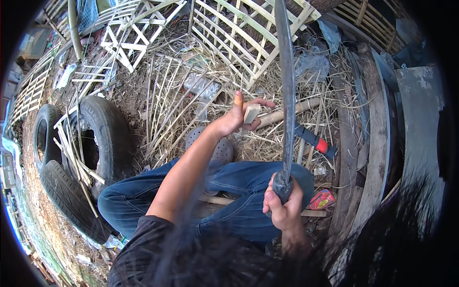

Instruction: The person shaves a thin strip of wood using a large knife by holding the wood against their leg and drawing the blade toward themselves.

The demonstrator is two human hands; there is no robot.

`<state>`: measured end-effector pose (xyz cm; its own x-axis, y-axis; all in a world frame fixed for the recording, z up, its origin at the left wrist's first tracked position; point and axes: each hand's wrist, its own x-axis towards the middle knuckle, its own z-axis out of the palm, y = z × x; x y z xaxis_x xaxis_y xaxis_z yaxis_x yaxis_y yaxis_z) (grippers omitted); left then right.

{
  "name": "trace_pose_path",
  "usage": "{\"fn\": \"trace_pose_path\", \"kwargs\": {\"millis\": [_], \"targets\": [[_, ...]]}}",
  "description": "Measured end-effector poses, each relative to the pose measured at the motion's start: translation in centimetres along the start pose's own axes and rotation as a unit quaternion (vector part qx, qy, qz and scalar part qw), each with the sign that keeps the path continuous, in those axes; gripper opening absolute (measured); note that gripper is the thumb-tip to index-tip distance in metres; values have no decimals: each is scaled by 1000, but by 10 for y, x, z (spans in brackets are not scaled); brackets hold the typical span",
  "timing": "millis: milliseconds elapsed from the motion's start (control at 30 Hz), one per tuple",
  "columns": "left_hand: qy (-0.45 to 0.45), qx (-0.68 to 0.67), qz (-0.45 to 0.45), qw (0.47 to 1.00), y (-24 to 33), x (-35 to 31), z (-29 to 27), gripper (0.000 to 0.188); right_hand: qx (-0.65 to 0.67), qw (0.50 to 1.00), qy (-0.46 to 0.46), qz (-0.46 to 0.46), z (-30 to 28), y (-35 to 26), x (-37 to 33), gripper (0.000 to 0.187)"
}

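While the right hand (pixel 287 204) wraps tight around the dark handle (pixel 283 188) of a long, dark, curved metal blade (pixel 289 86) that reaches to the top of the view, the left hand (pixel 233 119) holds a pale, blunt-ended piece of wood (pixel 252 114) between thumb and fingers, with some fingers spread out. The wood is left of the blade, apart from it, out past the blue jeans (pixel 143 191). For safe work, the left fingers should grip snugly, well clear of the edge. A round tan pole (pixel 307 104) nearby could bump the blade, so slow, small moves seem best.
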<state>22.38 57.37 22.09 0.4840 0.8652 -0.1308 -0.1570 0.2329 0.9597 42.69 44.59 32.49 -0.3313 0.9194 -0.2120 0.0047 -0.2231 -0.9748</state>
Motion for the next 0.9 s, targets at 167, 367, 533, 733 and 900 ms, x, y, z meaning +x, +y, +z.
{"fn": "trace_pose_path", "kwargs": {"millis": [167,367,533,733,900], "targets": [[2,-19,5,1000,-1,-2,1,114,0,1000,-21,-8,5,-1,-3,27],[38,3,-2,999,-3,-6,8,126,-18,999,-40,6,16,-8,-3,30],[16,-23,27,999,3,-8,13,111,-42,998,-44,-23,18,-3,-1,29],[8,-68,64,996,-3,-8,16,88,-32,998,-38,33,23,-8,1,25],[6,-63,58,996,-2,-9,16,79,-73,997,-35,10,21,-5,3,25]]}}
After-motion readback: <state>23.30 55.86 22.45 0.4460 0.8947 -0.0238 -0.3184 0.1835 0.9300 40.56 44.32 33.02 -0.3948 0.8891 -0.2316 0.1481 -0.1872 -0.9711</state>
